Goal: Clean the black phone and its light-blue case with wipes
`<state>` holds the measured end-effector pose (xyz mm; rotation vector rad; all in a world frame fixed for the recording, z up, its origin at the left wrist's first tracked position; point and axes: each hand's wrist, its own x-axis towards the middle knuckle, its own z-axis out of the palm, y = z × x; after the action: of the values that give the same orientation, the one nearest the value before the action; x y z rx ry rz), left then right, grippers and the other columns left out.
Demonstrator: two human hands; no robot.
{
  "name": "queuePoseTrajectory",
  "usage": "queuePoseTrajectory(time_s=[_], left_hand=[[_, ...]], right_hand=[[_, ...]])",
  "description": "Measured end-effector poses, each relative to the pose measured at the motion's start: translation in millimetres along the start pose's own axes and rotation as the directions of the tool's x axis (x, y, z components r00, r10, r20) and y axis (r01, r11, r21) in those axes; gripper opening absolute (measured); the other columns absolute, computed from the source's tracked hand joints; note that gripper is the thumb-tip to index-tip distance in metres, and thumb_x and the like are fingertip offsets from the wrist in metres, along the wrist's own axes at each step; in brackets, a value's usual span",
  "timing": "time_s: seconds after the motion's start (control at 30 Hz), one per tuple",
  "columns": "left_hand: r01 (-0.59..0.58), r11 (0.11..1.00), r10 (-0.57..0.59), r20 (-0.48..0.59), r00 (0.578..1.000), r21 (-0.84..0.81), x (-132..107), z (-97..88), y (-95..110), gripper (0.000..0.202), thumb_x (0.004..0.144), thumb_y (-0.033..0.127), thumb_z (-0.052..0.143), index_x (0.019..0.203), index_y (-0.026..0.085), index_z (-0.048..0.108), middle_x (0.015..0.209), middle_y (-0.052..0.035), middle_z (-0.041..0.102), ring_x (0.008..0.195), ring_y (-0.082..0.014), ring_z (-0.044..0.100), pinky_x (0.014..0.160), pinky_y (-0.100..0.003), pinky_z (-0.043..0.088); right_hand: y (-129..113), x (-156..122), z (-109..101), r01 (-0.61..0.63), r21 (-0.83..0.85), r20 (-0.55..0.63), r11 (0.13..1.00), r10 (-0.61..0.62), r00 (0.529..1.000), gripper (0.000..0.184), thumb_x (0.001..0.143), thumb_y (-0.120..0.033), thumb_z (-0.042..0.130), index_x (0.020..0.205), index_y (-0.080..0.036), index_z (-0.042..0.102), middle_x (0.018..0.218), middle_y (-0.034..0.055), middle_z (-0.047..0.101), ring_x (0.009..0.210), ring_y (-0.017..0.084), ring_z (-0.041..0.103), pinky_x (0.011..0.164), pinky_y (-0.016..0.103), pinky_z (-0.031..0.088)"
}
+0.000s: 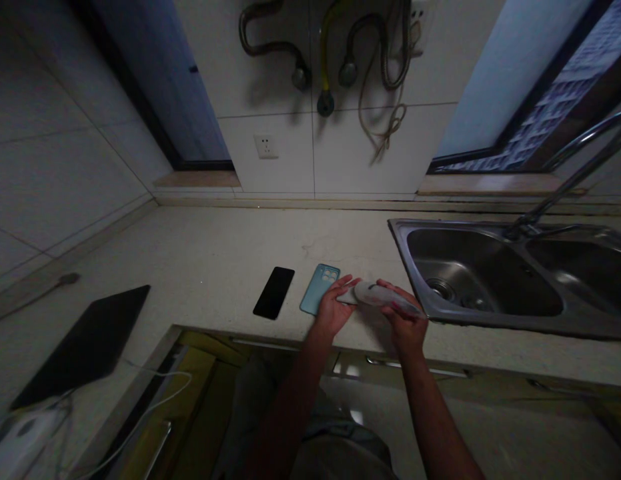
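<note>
While the left hand (334, 305) pinches one end of a pale oblong object (374, 293), the right hand (403, 319) wraps over its other end, so both hands are closed on it just below the frame's centre, above the front edge of the desk (215, 253). Just left of it lie a teal phone case (317, 290) and a black phone (274, 292). A steel sink (399, 241) sits at right, and a dark board (85, 347) lies at lower left.
</note>
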<state>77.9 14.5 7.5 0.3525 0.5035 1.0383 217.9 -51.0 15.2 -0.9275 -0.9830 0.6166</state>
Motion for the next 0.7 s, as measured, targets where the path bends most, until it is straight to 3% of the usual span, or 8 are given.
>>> queuePoseTrajectory(time_s=[0.3, 0.53, 0.7], left_hand=[[-0.009, 0.999, 0.009, 0.010, 1.000, -0.040, -1.9, 4.0, 0.2, 0.033, 0.070, 0.012, 0.063, 0.102, 0.011, 0.065, 0.105, -0.0164, 0.072, 0.105, -0.0278, 0.065, 0.097, -0.042, 0.044], [0.008, 0.999, -0.009, -0.020, 1.000, -0.031, -0.3, 2.9, 0.2, 0.032, 0.069, 0.012, 0.062, 0.101, 0.012, 0.067, 0.105, -0.0149, 0.072, 0.106, -0.0272, 0.064, 0.093, -0.040, 0.046], [0.010, 1.000, -0.011, -0.028, 1.000, -0.021, -0.1, 5.2, 0.6, 0.029, 0.070, 0.013, 0.063, 0.098, 0.013, 0.067, 0.103, -0.0147, 0.071, 0.105, -0.0275, 0.064, 0.094, -0.040, 0.045]], right_hand=[[0.7, -2.6, 6.3, -0.101, 0.001, -0.052, 0.995, 0.101, 0.993, 0.042, 0.064, -0.034, 0.088, 0.100, -0.018, 0.072, 0.104, 0.0118, 0.078, 0.097, 0.031, 0.073, 0.093, 0.051, 0.057], [0.0, 0.1, 2.1, -0.015, -0.013, -0.063, 1.000, 0.014, 0.998, 0.043, 0.069, -0.032, 0.085, 0.108, -0.020, 0.071, 0.114, 0.0117, 0.075, 0.110, 0.031, 0.069, 0.100, 0.053, 0.052], [2.2, -0.9, 0.6, -0.024, 0.008, -0.063, 1.000, 0.025, 0.998, 0.042, 0.068, -0.032, 0.085, 0.106, -0.019, 0.071, 0.113, 0.0119, 0.075, 0.110, 0.031, 0.069, 0.099, 0.053, 0.052]])
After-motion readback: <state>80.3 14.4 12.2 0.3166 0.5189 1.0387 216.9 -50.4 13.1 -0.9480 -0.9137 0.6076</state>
